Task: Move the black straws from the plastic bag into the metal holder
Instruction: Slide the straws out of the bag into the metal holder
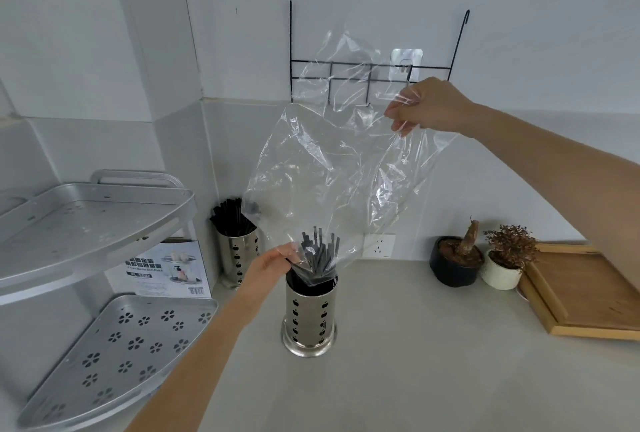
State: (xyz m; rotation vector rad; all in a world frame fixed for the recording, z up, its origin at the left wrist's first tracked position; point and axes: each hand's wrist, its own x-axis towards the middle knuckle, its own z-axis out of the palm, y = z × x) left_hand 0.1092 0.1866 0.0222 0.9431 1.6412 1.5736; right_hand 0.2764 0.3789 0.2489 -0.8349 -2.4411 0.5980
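The right hand [429,107] pinches the plastic bag [339,168] high, while the left hand's [268,267] fingers pinch its mouth over the metal holder [309,317]. Best keep that mouth centred and shake gently, so the black straws [318,253] slide straight in.

Two bare arms of one person reach in from the bottom and right edges. Both forearms are uncovered along their whole visible length: no sleeve or cuff shows. The left hand [268,267] and the right hand [427,107] wear no gloves, rings, watch or bracelet. The wrists are slim and plain. Fingernails are too small to make out.
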